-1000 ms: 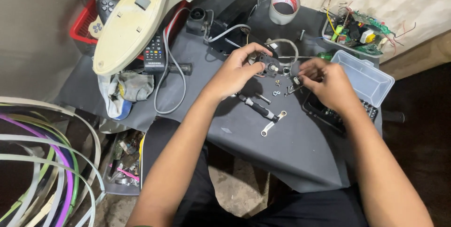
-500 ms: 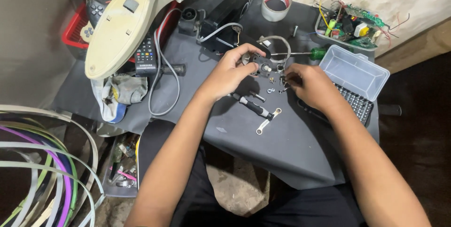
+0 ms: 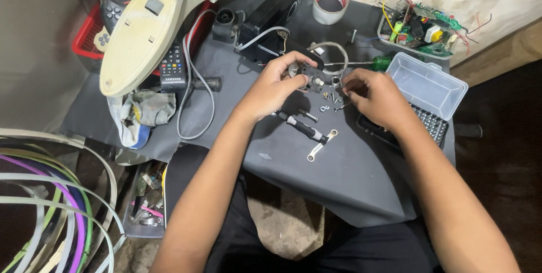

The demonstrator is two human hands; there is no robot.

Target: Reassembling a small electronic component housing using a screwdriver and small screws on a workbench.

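Two bare hands meet over the grey-covered bench (image 3: 293,166) at the centre of the frame, and the step in hand looks like refitting or loosening a small fastener on a part. The left hand (image 3: 270,88) has its fingers curled round a small black motor-like part (image 3: 310,75) with a pale hub, pinching it between thumb and forefinger just above the bench. The right hand (image 3: 379,97) is nearly closed, its fingertips drawn together as if on a tiny screw; what it grips is too small to tell. Loose screws (image 3: 332,99) lie scattered just below and between the hands. A black-handled screwdriver (image 3: 302,127) and a small flat metal wrench (image 3: 319,144) lie below centre, near the left wrist. Judging from this, the next move calls for steady, fine fingertip work so that no screw rolls off. Towards the upper centre stands a roll of tape (image 3: 331,2), round, with a red and white band on its core. At the right, a clear plastic bit case (image 3: 423,89) lies open, dark bits in rows in its lower half. A tray of circuit boards and wires (image 3: 424,31) sits at the upper right. At the upper left a cream appliance housing (image 3: 155,27) lies over a black remote control (image 3: 174,67).
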